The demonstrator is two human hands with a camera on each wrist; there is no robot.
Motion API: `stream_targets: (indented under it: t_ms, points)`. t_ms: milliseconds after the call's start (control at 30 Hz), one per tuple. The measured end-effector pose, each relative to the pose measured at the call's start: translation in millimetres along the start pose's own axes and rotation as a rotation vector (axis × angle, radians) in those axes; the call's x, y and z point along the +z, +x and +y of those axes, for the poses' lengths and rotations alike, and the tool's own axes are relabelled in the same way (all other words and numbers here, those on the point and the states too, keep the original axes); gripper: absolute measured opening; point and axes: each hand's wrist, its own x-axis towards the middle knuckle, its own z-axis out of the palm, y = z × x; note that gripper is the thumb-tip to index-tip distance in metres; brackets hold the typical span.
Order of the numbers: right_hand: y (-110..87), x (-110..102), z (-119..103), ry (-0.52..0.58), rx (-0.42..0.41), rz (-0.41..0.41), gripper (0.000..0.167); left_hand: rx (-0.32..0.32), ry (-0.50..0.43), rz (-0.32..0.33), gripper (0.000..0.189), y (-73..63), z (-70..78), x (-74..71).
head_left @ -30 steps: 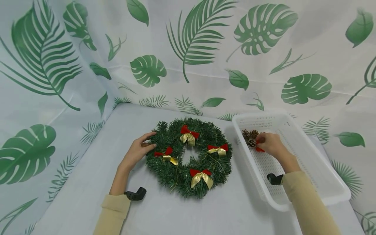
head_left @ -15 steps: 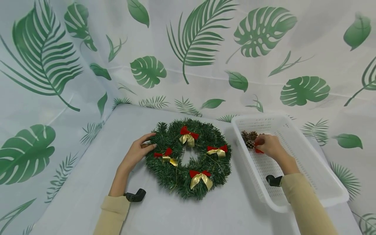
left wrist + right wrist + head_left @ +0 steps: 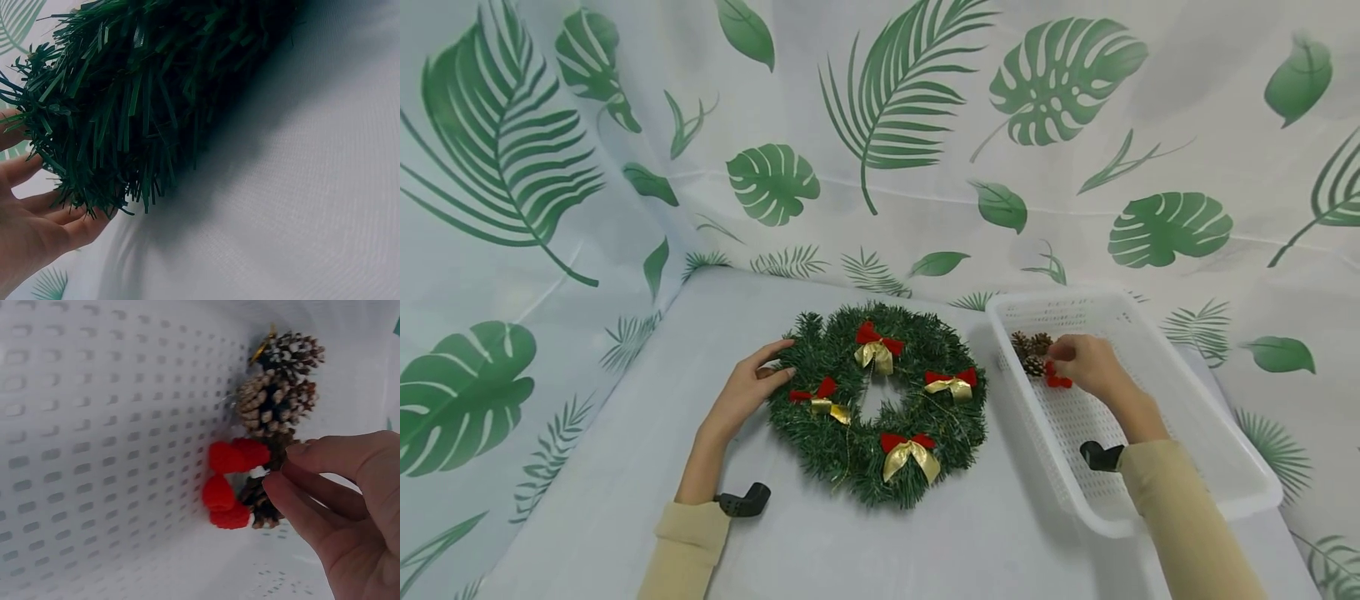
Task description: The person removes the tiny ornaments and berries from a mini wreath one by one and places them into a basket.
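Note:
A green tinsel wreath [image 3: 820, 437] with several red-and-gold bows lies on the white table. My left hand [image 3: 747, 390] holds its left edge, the fingertips partly hidden among the needles in the left wrist view. My right hand [image 3: 1093, 367] reaches into a white plastic basket [image 3: 1060, 467]. In the right wrist view, its thumb and forefinger come together at a cluster of fuzzy red berries [image 3: 219, 494] and appear to pinch its thin stem. Just behind the fingertips lie several pine cones [image 3: 259, 403], one with a gold loop.
The perforated basket stands at the right of the wreath, its long side wall between them. A white cloth with green leaf prints [image 3: 820, 100] rises behind the table and at its sides. Each wrist wears a small black camera [image 3: 745, 500].
My right fingers have lifted slightly from beside the pine cones, and more of the red berries shows below them. The left hand and the wreath have stayed in place.

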Motion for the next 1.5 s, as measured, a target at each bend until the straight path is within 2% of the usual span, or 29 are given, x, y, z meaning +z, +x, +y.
stream_targets:
  t_ms: [233,433,1033,1300,1500]
  points:
    - [-2.0,-11.2,-21.6,0.029,-0.022,0.032,0.024,0.016,0.009,0.005,0.055,0.4,-1.1,-0.1]
    - [-0.8,-16.8,-37.9,-0.002,-0.075,0.058,0.024,0.011,0.022,0.008,0.054,0.2,-1.7,-0.6]
    - [8.6,-30.7,-88.0,0.063,-0.131,0.045,0.026,0.016,0.034,0.027,0.053,0.5,-1.3,0.1]
    - [16.5,-27.3,-109.4,0.095,-0.167,0.04,0.022,0.009,0.031,0.032,0.052,1.1,-1.0,-0.9]
    - [23.5,-19.3,-121.2,0.123,-0.187,0.017,0.022,0.03,0.02,0.023,0.053,1.2,-2.7,0.3]
